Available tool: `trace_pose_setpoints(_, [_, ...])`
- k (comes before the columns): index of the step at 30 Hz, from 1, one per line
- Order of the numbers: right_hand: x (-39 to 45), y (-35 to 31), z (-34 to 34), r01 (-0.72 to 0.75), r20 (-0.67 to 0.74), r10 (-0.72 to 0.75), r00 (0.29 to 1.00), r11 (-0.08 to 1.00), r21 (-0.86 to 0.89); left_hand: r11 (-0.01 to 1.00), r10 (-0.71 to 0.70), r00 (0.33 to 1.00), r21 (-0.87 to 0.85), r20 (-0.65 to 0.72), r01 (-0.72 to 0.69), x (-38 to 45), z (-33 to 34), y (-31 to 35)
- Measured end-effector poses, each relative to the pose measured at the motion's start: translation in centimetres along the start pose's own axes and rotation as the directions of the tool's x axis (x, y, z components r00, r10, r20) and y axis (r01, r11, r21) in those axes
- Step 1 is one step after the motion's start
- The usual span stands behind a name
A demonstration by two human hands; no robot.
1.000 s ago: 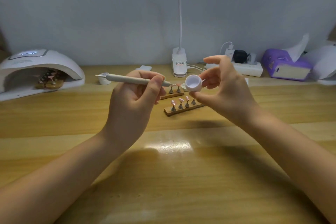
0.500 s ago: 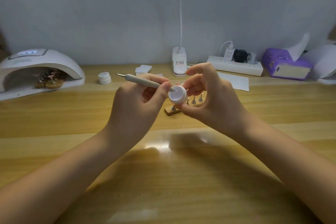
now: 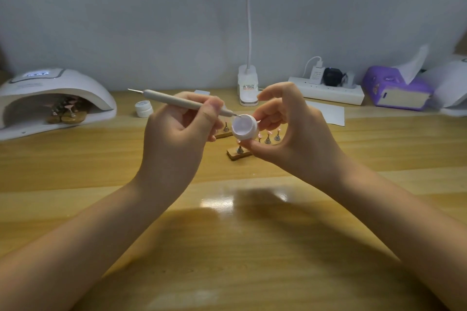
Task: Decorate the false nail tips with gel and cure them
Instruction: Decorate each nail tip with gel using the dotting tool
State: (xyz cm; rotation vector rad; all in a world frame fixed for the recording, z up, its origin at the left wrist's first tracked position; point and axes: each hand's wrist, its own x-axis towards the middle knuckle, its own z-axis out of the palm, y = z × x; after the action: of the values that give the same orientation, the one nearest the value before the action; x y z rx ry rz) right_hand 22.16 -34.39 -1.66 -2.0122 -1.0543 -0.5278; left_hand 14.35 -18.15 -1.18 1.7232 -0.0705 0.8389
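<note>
Hands draw nearer over the wooden desk (image 3: 75, 171); tool meets gel.
Right hand (image 3: 298, 134) pinches the open gel pot (image 3: 244, 129), now closer in; left hand (image 3: 177, 139) grips the dotting tool (image 3: 174, 98), its tip reaching the rim, apparently loading gel above the nail-tip stand (image 3: 238, 154).

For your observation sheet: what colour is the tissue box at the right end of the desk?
Purple, seen in the head view: the tissue box.

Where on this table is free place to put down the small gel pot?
Free: the wide near strip of table under the forearms, and the stretch between the lamp and the nail stands. Crowded: the back edge, with power strip, tissue box, paper and spare pot.
</note>
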Motion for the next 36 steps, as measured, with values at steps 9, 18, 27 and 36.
trace_pose_setpoints(9, [0.0,0.0,0.1,-0.038,-0.014,0.039,0.999,0.999,0.027,0.859,-0.365,0.931,-0.381,0.008,0.341,0.7,0.0,-0.3])
trace_pose_setpoints(18, [0.0,-0.1,0.2,-0.048,-0.030,0.050,0.998,0.996,0.074,0.790,-0.461,0.885,-0.427,0.059,0.440,0.5,0.2,-0.6])
trace_pose_setpoints(27, [-0.1,0.1,0.4,-0.064,-0.022,0.065,0.998,0.996,0.067,0.830,-0.309,0.950,-0.474,0.050,0.295,0.8,0.0,-0.4])
trace_pose_setpoints(36, [0.0,0.3,0.5,-0.094,-0.043,0.097,0.994,0.993,0.072,0.971,0.016,0.998,-0.238,0.059,-0.001,0.5,-0.5,-0.1])
